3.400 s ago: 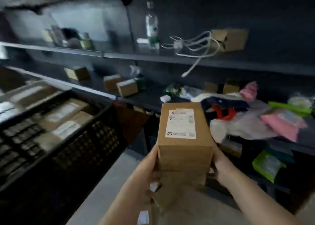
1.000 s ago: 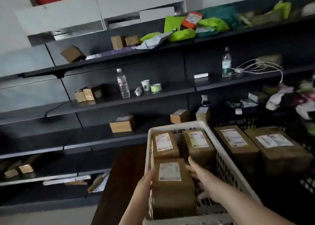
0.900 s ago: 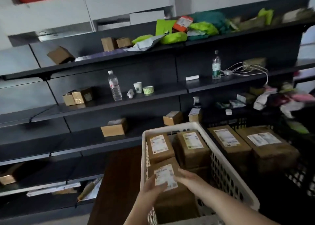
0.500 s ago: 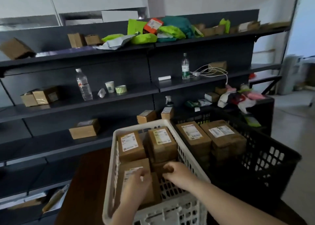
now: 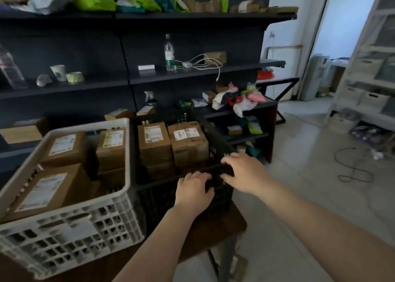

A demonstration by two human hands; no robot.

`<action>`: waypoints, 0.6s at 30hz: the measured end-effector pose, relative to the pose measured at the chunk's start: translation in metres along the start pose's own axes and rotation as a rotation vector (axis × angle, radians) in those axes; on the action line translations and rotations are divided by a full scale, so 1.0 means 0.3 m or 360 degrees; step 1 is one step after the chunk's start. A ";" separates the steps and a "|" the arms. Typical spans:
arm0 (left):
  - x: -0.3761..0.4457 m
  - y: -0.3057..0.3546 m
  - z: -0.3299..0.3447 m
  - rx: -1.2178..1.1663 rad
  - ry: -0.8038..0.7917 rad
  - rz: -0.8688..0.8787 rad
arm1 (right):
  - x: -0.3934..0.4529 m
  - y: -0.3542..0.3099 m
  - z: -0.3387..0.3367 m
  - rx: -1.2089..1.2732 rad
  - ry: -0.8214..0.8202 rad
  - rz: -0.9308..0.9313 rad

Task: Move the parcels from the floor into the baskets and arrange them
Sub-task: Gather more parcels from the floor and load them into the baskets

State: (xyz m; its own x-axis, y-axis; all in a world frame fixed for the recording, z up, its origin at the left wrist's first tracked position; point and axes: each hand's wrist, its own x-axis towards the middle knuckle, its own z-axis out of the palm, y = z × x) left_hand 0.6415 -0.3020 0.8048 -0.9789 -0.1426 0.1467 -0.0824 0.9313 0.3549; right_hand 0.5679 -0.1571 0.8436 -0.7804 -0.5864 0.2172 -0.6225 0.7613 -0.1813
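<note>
A white plastic basket (image 5: 74,239) stands on a brown table at the left, holding several brown cardboard parcels with white labels, such as the near parcel (image 5: 47,189). Right beside it is a black basket (image 5: 162,200) with two labelled parcels (image 5: 154,140) (image 5: 188,140) on top of others. My left hand (image 5: 194,193) curls its fingers over the black basket's near rim. At the near right corner of the same rim, my right hand (image 5: 243,172) has hold of the edge. Neither hand holds a parcel.
Dark shelving (image 5: 192,72) behind the baskets carries small boxes, bottles, cups, a white cable and coloured mail bags. The brown table (image 5: 213,226) ends just right of the black basket. A black cable (image 5: 352,170) lies on the tiled floor; white shelves (image 5: 374,68) stand at the far right.
I set the parcel into the white basket and let it go. Both hands then moved right onto the black basket's near rim, and my view swung right.
</note>
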 end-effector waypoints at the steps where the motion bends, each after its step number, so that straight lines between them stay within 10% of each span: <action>1: 0.004 0.039 0.038 0.0008 -0.0041 0.0002 | -0.021 0.054 0.005 0.0035 0.0006 0.0028; 18: 0.681 0.426 0.614 0.0003 -0.0524 -0.0184 | 0.224 0.846 0.168 -0.0107 -0.0523 0.0261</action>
State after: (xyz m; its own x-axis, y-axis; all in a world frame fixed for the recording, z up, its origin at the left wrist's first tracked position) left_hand 0.3965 -0.1504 0.7100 -0.9708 -0.1319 -0.2001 -0.1966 0.9158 0.3503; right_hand 0.3547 -0.0172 0.7639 -0.8534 -0.5045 -0.1310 -0.4910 0.8625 -0.1226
